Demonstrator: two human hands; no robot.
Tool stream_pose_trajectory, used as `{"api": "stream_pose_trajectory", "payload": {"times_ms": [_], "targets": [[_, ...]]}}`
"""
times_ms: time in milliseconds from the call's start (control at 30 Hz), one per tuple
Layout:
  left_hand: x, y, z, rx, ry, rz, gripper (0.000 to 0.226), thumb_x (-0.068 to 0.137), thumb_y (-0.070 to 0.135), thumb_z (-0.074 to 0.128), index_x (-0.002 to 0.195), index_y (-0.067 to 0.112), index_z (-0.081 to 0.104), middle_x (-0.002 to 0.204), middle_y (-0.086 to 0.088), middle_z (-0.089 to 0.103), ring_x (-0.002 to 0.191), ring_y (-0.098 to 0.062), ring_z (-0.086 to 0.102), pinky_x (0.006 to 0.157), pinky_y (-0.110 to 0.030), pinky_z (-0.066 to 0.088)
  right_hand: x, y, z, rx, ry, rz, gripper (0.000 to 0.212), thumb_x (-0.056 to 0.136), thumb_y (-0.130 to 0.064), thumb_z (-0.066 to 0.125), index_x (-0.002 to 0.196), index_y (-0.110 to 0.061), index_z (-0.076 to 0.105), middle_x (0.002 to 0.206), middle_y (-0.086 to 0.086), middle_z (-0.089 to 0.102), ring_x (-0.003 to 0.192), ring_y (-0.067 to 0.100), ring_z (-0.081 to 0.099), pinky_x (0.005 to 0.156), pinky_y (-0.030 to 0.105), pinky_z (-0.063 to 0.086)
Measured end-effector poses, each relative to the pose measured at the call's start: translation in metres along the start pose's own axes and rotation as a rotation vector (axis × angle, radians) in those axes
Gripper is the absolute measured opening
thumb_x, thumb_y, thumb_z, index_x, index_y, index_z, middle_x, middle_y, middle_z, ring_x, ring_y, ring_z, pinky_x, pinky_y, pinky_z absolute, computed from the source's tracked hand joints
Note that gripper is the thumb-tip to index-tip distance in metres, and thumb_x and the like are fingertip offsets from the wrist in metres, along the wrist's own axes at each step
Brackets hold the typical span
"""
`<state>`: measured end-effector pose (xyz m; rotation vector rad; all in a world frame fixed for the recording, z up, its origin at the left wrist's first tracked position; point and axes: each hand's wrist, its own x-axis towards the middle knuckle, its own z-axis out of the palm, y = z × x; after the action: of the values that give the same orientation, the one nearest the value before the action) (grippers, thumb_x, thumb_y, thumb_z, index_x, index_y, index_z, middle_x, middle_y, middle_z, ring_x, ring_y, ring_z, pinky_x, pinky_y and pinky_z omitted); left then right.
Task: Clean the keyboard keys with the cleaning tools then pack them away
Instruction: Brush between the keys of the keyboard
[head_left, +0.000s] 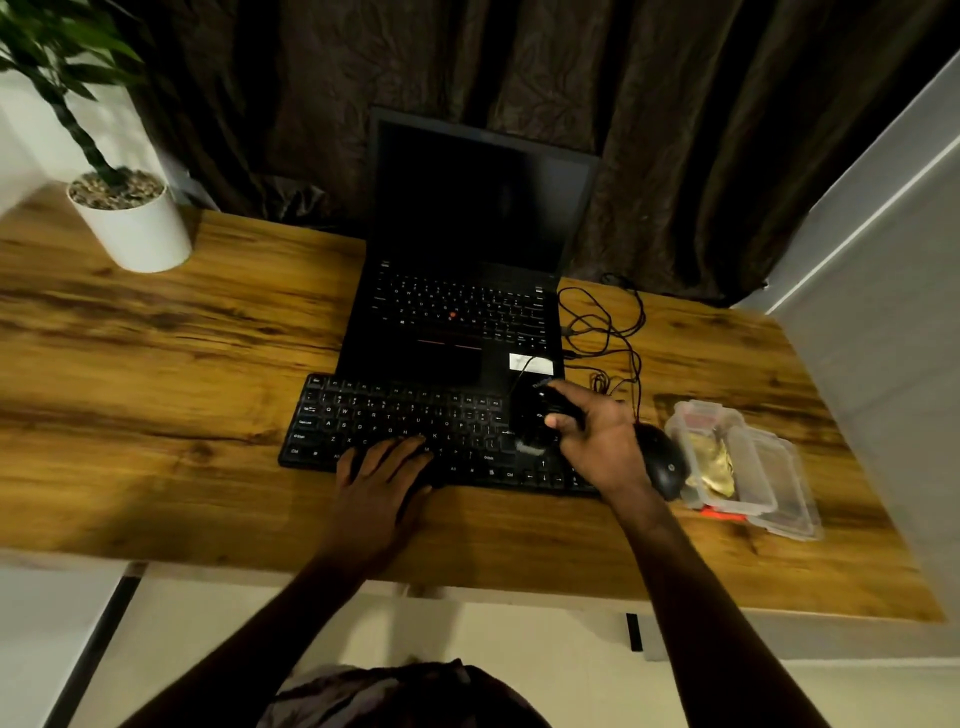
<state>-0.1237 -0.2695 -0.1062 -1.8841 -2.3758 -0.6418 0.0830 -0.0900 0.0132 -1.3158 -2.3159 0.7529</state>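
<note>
Keyboard: my L hand lies flat, steadying it; R hand grips black cleaning tool. I'd sweep lightly btwn rows.

Across centre of frame: wood-grain desk, warm brown with dark streaks, pale front edge. Behind, filling upper centre and upper right: dark brown crinkled curtain. At right edge: white wall panel with slanted grooves. Upper left: white plant pot on desk corner, pebble-topped, green leaves above. Bottom: pale floor below desk edge. Dim, warm lighting.
</note>
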Motion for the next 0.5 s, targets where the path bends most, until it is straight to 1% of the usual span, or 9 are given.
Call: {"api": "stream_pose_trajectory", "payload": {"times_ms": [100,200,233,333,400,433,467,500], "targets": [[0.001,0.0,0.001,-0.001,0.011,0.01,0.044,0.098,0.046,0.039,0.13,0.023,0.059,0.141,0.001,0.053,0.13,-0.021,0.045,0.109,-0.053,0.027,0.002,0.0,-0.003,0.032,-0.007,0.037,0.05,0.09,-0.008,0.065,0.135,-0.028,0.055,0.129,0.005,0.062,0.082,0.016,0.069,0.065,0.031,0.061],[0.001,0.0,0.0,-0.002,0.02,0.012,0.045,0.098,0.046,0.038,0.13,0.023,0.059,0.141,0.001,0.054,0.129,-0.021,0.044,0.108,-0.051,0.025,0.001,0.003,-0.018,-0.032,-0.011,0.053,0.053,0.089,-0.004,0.064,0.136,-0.027,0.054,0.126,0.0,0.061,0.081,0.008,0.063,0.062,0.017,0.054],[0.0,0.0,0.0,-0.002,0.02,0.009,0.045,0.098,0.046,0.037,0.13,0.023,0.059,0.141,0.002,0.053,0.129,-0.021,0.044,0.108,-0.051,0.026,0.002,0.004,-0.023,-0.081,-0.004,0.053,0.054,0.089,-0.005,0.065,0.137,-0.027,0.054,0.123,0.0,0.062,0.08,0.009,0.062,0.063,0.018,0.054],[-0.001,0.0,0.0,0.005,0.022,0.01,0.044,0.098,0.046,0.039,0.13,0.023,0.059,0.141,0.002,0.053,0.129,-0.021,0.045,0.108,-0.052,0.028,0.006,0.004,-0.025,-0.159,0.013,0.046,0.055,0.088,-0.006,0.066,0.137,-0.028,0.054,0.119,0.005,0.067,0.087,0.012,0.063,0.078,0.03,0.059],[0.0,0.0,0.001,0.009,0.026,0.009,0.043,0.097,0.045,0.041,0.128,0.023,0.06,0.14,0.002,0.054,0.129,-0.021,0.045,0.108,-0.051,0.026,0.007,-0.002,-0.017,-0.139,-0.013,0.025,0.053,0.088,-0.008,0.066,0.136,-0.03,0.054,0.119,0.005,0.066,0.089,0.012,0.062,0.08,0.032,0.059],[0.0,0.0,0.001,0.014,0.028,0.007,0.042,0.097,0.044,0.041,0.128,0.023,0.061,0.14,0.002,0.054,0.129,-0.02,0.045,0.108,-0.05,0.025,0.007,-0.006,-0.013,-0.108,-0.03,0.013,0.052,0.089,-0.008,0.065,0.135,-0.03,0.055,0.12,0.006,0.066,0.087,0.013,0.063,0.076,0.032,0.06],[0.0,0.0,0.001,0.021,0.027,0.009,0.042,0.097,0.044,0.041,0.128,0.023,0.061,0.14,0.002,0.054,0.129,-0.02,0.045,0.108,-0.049,0.024,0.007,-0.009,-0.009,-0.077,-0.039,0.004,0.052,0.089,-0.007,0.065,0.135,-0.029,0.055,0.123,0.006,0.065,0.079,0.011,0.063,0.067,0.029,0.06],[0.0,0.001,0.0,0.023,0.027,0.011,0.042,0.097,0.044,0.041,0.127,0.023,0.061,0.139,0.002,0.055,0.129,-0.02,0.045,0.108,-0.049,0.024,0.007,-0.009,-0.007,-0.056,-0.045,0.002,0.052,0.089,-0.006,0.065,0.134,-0.029,0.056,0.125,0.006,0.064,0.069,0.01,0.062,0.056,0.024,0.056]]}}
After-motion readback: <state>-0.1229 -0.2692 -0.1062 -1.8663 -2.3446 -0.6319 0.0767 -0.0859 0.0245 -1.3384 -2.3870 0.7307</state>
